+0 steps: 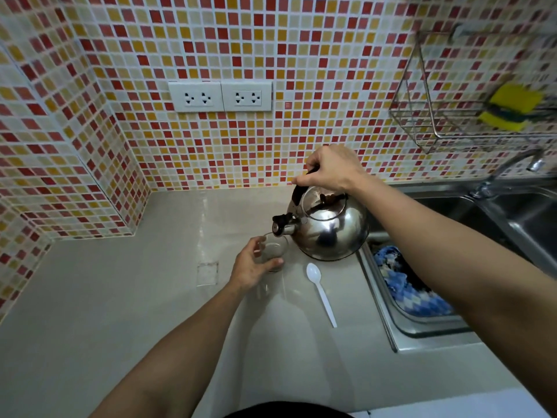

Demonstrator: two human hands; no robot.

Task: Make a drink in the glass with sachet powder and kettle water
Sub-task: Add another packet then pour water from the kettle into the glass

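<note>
Fingers of our left hand wrap the glass; our right hand grips the tilted kettle — hot water could splash them.

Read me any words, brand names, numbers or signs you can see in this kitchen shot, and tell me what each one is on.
None can be read.
Steel kettle: no brand or marking shows.
Wall sockets: plain plates, no lettering visible.
Clear wrapper on the counter: no print can be made out.
White plastic spoon and glass: no marks.
</note>
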